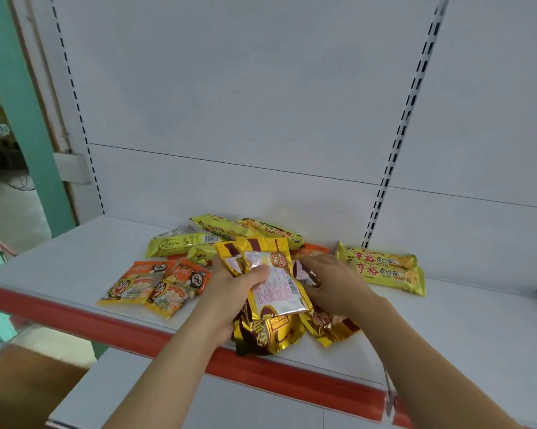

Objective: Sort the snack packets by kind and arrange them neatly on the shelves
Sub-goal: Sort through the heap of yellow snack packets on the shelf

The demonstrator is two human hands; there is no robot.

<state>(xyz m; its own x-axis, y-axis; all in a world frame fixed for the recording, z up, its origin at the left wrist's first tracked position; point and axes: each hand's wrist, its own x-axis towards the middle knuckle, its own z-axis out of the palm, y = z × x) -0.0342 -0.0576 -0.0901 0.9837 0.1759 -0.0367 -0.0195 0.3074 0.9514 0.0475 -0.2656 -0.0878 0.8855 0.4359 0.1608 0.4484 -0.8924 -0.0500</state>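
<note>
a: why does the left hand (242, 278) clamp those gold packets (272, 281)?

b: gathering one kind, likely. the right hand (332, 281) lies flat, fingers straight, on another near the shelf (446, 335) front edge.

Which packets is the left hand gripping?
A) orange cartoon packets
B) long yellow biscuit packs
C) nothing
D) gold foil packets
D: the left hand has its thumb and fingers curled round a bunch of gold foil packets, raised above the shelf.
</note>
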